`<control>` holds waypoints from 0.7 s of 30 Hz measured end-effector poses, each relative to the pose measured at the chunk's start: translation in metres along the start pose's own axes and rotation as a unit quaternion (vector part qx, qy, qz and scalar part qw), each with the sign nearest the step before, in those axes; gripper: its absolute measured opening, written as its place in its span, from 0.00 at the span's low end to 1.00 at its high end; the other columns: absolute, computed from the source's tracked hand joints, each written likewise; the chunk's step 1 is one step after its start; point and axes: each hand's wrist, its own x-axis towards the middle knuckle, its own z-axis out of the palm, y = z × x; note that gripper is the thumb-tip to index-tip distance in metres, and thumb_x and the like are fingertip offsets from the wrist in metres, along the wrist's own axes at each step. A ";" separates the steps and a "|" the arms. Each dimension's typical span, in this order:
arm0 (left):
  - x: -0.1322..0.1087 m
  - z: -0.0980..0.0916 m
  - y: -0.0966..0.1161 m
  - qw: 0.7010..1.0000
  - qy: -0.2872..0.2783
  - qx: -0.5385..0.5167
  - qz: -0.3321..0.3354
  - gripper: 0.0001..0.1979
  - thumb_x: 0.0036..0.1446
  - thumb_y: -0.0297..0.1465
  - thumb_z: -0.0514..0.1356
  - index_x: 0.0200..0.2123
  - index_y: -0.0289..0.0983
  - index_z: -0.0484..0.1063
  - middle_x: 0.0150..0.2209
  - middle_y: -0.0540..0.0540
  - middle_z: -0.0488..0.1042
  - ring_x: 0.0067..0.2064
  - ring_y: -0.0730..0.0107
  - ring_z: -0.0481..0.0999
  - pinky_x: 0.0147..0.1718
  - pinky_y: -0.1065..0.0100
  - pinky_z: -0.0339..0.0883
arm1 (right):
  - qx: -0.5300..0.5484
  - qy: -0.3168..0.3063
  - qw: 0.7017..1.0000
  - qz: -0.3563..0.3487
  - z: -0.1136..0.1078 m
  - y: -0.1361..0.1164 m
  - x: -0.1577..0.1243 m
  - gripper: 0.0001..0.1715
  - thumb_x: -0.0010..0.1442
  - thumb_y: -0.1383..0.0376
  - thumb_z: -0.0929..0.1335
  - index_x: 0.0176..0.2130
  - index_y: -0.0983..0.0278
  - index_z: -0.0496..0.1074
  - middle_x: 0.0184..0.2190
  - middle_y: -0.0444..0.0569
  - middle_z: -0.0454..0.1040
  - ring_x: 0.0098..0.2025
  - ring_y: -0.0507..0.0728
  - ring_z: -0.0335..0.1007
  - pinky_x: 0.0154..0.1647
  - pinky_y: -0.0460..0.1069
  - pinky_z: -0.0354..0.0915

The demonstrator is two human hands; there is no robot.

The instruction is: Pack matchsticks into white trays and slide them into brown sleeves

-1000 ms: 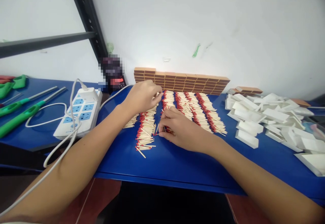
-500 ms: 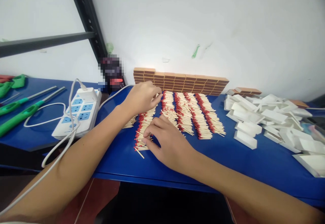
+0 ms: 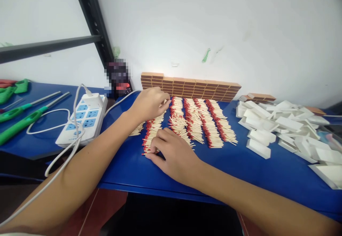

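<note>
Matches (image 3: 215,132) in rows on the table (image 3: 128,172), heads aligned, presumably for order. Our left hand (image 3: 151,102) curls over one row's far end, perhaps steadying; right hand (image 3: 175,155), half-curled, at its near end. Whether either grips, we cannot tell.

1 brown stack (image 3: 200,89); its top layer, at the left end, is 2 boxes (image 3: 152,75), and those below are too indistinct to count. In front of the stack: 6 match rows (image 3: 215,136), the leftmost partly hidden, the single matches (image 3: 178,122) too many to count; 2 hands, 1 left hand (image 3: 151,104) and 1 right hand (image 3: 175,154). Left of the stack: 1 strip (image 3: 88,123), 1 adapter (image 3: 92,101), 2 long green tools (image 3: 18,128). Right of the stack: 1 heap (image 3: 290,122) of white trays, overlapping beyond counting.
</note>
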 end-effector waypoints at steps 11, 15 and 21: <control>0.000 -0.001 0.001 1.000 -0.007 0.004 -0.004 0.13 0.67 0.31 0.57 0.32 0.36 0.80 0.28 0.44 0.79 0.35 0.60 0.77 0.31 0.62 0.64 | -0.023 0.014 0.999 -0.016 0.002 0.015 0.011 0.15 0.66 0.56 0.74 0.35 0.65 0.73 0.38 0.51 0.74 0.42 0.58 0.68 0.45 0.54 0.65; 0.001 -0.002 0.002 1.000 -0.013 0.006 -0.010 0.13 0.67 0.31 0.57 0.32 0.36 0.79 0.28 0.44 0.79 0.34 0.60 0.77 0.31 0.62 0.64 | -0.018 0.014 1.000 -0.016 0.000 0.016 0.013 0.15 0.65 0.56 0.75 0.35 0.65 0.73 0.39 0.50 0.74 0.42 0.58 0.68 0.45 0.53 0.64; 0.001 -0.003 0.001 1.000 -0.017 -0.004 -0.009 0.13 0.67 0.31 0.57 0.33 0.36 0.79 0.30 0.43 0.80 0.36 0.59 0.77 0.32 0.61 0.66 | -0.004 0.019 1.000 -0.025 -0.030 0.030 0.011 0.11 0.69 0.61 0.73 0.36 0.64 0.73 0.37 0.49 0.72 0.41 0.57 0.68 0.41 0.51 0.62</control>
